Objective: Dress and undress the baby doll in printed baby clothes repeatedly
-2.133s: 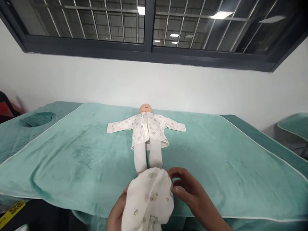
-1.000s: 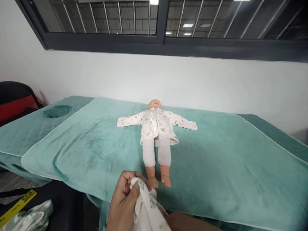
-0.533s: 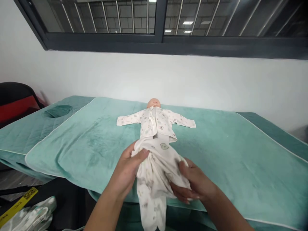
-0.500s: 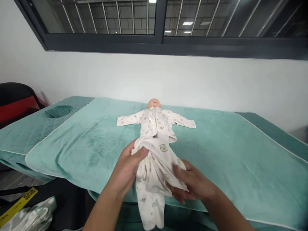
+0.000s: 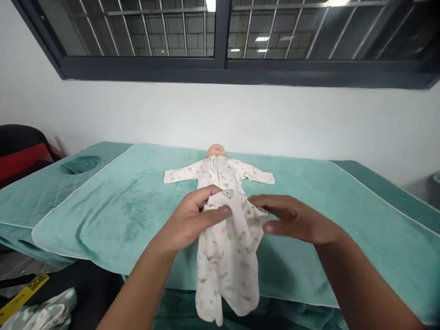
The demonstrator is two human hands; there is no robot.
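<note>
A pair of white printed baby pants [image 5: 233, 256] hangs in front of me at the near edge of the bed. My left hand [image 5: 195, 217] pinches the gathered top of the pants, thumb in front and fingers behind. At the other side of the top my right hand [image 5: 295, 215] has its fingers against the cloth edge, which stretches out between fingers and thumb. Behind the pants a baby doll [image 5: 216, 150] lies on its back, head toward the wall. It wears a white printed baby jacket [image 5: 223, 172] with the sleeves spread wide. The pants hide the doll's lower part.
A green cover [image 5: 137, 206] lies over the bed, which has a face hole [image 5: 80, 165] at the left. Crumpled patterned cloth [image 5: 55, 311] and a yellow strip [image 5: 24, 298] are at the lower left. A red and black chair [image 5: 25, 153] stands left, and a wall [image 5: 240, 119] rises behind.
Both hands have moved up with the pants' top, now covering more of the jacket. The pants have turned, and the legs hang down spread out. My right hand has shifted outward and up.
</note>
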